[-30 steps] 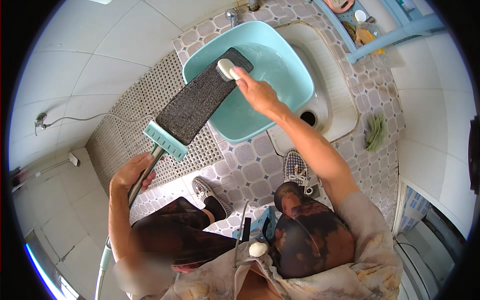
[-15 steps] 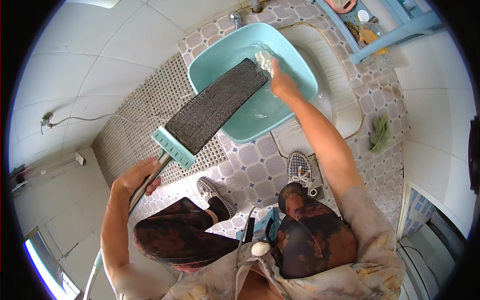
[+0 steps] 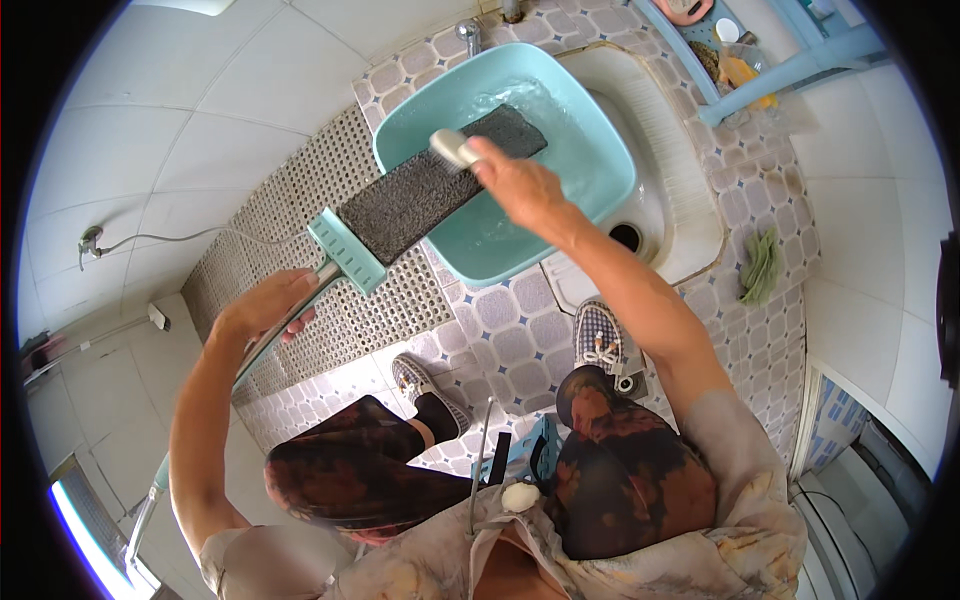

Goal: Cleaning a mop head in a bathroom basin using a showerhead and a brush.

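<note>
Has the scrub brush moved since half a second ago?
Yes: judged against the metal tap, the brush has moved leftward and slightly down the picture, from just past the far end of the dark mop pad to over it.

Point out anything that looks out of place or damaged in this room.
A crumpled green cloth-like bundle lies loose on the patterned tiles, right of the white squat pan, as if dropped. A dark, jagged line marks the pale wall at lower left; it may be a crack.

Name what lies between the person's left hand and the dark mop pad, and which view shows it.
The head view shows a bit of pole, then the pale green slotted clamp, between the left hand and the dark mop pad.
</note>
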Motion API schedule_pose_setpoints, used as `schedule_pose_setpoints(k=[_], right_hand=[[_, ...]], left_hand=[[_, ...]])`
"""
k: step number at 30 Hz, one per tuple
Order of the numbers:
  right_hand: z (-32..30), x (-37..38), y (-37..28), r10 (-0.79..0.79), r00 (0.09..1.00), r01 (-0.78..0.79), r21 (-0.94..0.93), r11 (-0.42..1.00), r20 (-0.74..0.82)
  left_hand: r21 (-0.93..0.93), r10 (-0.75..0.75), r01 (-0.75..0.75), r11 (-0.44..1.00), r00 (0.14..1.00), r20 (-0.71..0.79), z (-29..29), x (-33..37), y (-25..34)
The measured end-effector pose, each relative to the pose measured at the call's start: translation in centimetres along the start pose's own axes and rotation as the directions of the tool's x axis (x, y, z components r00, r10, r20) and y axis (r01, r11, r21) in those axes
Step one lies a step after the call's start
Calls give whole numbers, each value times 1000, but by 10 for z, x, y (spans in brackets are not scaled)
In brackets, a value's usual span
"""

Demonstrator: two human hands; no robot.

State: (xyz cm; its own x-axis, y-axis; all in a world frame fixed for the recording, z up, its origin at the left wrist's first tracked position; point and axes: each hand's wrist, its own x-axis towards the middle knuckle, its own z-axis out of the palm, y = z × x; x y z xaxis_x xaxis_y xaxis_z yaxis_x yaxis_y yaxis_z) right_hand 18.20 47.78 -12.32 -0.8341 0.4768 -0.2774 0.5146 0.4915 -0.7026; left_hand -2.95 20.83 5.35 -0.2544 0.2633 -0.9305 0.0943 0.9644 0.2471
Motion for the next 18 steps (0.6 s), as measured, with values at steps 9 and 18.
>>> schedule_pose_setpoints(k=[9, 18], right_hand=[[-11, 38, 48, 225, 969, -235, -108, 966, -98], [-18, 64, 76, 213, 971, -228, -150, 962, -110]], left_hand=[[148, 103, -88, 985, 990, -99, 16, 1, -3], [223, 153, -105, 969, 965, -213, 30, 7, -17]])
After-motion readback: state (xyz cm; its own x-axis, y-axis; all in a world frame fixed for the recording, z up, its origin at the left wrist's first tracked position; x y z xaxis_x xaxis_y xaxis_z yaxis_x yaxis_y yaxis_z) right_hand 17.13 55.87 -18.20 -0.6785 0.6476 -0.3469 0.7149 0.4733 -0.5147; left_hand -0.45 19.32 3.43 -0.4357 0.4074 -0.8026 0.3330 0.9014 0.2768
